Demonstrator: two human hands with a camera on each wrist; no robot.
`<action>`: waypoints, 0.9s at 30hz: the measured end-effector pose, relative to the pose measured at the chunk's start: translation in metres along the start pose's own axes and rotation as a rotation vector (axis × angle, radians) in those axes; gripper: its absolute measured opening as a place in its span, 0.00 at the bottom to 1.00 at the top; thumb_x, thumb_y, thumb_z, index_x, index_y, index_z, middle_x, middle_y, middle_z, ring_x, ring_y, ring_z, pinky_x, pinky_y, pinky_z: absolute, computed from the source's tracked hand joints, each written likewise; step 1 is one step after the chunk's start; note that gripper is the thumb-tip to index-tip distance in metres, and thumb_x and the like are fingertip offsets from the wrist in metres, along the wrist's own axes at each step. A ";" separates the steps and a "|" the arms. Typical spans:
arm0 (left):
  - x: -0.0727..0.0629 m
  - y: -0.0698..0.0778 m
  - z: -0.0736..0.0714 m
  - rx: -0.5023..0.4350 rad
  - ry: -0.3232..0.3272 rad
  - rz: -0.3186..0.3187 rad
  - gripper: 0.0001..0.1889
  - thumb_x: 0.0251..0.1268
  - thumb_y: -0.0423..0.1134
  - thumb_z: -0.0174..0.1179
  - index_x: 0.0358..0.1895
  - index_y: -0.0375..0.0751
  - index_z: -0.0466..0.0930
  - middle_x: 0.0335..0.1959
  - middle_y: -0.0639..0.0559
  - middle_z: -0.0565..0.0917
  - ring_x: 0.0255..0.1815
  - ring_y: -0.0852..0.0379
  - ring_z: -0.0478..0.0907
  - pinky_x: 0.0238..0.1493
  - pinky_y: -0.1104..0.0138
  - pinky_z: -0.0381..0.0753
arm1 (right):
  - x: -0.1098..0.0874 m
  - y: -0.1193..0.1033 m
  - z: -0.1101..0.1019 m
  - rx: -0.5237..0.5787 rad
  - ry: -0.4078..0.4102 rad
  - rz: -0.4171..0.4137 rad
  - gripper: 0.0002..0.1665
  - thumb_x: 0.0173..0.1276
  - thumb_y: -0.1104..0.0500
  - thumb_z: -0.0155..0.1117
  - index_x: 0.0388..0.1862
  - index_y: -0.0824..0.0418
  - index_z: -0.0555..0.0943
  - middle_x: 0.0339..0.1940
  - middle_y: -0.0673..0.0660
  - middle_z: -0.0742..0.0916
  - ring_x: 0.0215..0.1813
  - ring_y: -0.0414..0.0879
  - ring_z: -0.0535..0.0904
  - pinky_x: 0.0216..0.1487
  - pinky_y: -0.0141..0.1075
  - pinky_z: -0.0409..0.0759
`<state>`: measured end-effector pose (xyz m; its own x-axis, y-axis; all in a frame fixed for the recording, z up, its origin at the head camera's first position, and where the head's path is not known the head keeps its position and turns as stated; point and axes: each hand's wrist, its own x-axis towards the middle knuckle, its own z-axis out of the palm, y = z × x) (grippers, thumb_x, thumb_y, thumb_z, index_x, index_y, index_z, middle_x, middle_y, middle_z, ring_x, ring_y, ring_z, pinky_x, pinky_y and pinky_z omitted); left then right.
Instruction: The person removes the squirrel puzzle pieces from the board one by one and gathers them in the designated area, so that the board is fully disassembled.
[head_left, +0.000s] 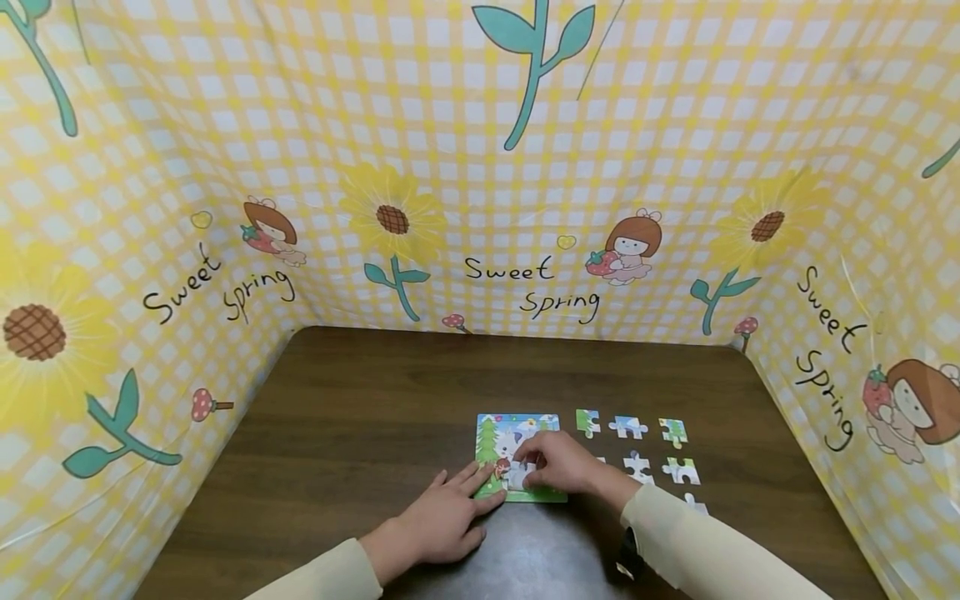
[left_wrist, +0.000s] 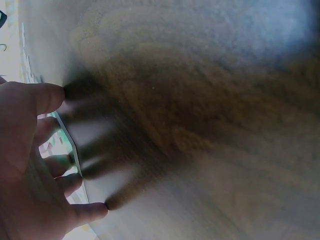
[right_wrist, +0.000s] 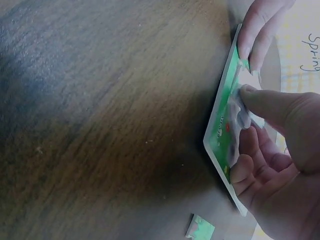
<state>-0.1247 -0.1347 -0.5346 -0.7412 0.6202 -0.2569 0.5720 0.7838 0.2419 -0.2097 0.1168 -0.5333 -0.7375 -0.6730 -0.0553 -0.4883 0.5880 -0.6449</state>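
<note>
A small square jigsaw board [head_left: 487, 433] with a green border and a white cartoon animal lies on the brown table. My left hand [head_left: 442, 518] rests at its lower left, fingers spread and fairly straight, fingertips on the board. Over the lower middle of the board, my right hand [head_left: 561, 463] pinches a greyish-white jigsaw piece [right_wrist: 243, 114] between thumb and fingers. In the right wrist view the piece is close over the picture, partly covered by the fingers. The left wrist view shows the left fingertips along the board's edge.
Several loose jigsaw pieces lie in rough rows right of the board, among them a green one [head_left: 587, 422], a blue-white one [head_left: 628, 427] and one at the far right [head_left: 681, 471]. The right forearm overlaps the nearest row. A yellow checked cloth [head_left: 525, 208] walls the table [head_left: 360, 400].
</note>
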 end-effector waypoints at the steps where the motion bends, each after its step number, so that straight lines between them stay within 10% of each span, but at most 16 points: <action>1: 0.000 0.000 0.000 0.000 0.001 0.000 0.29 0.78 0.57 0.52 0.79 0.68 0.62 0.85 0.52 0.52 0.84 0.46 0.53 0.69 0.33 0.65 | -0.001 0.000 -0.001 0.008 0.000 0.004 0.14 0.63 0.62 0.77 0.49 0.57 0.89 0.36 0.49 0.89 0.34 0.37 0.79 0.38 0.35 0.79; 12: 0.000 0.001 0.001 -0.009 -0.001 -0.001 0.29 0.78 0.57 0.52 0.79 0.68 0.63 0.85 0.51 0.53 0.84 0.45 0.53 0.69 0.33 0.65 | -0.021 0.008 -0.034 0.136 0.019 0.003 0.09 0.64 0.62 0.76 0.44 0.59 0.87 0.33 0.49 0.87 0.34 0.38 0.82 0.39 0.34 0.82; 27: 0.002 0.001 -0.001 0.000 -0.005 -0.004 0.29 0.77 0.57 0.52 0.79 0.69 0.62 0.85 0.51 0.54 0.84 0.45 0.53 0.69 0.33 0.65 | -0.095 0.054 -0.099 0.095 -0.001 0.095 0.05 0.67 0.62 0.73 0.41 0.57 0.89 0.29 0.48 0.86 0.29 0.36 0.78 0.34 0.33 0.79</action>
<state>-0.1264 -0.1329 -0.5338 -0.7415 0.6175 -0.2625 0.5692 0.7860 0.2411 -0.2121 0.2572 -0.4879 -0.7779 -0.6169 -0.1197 -0.3699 0.6035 -0.7064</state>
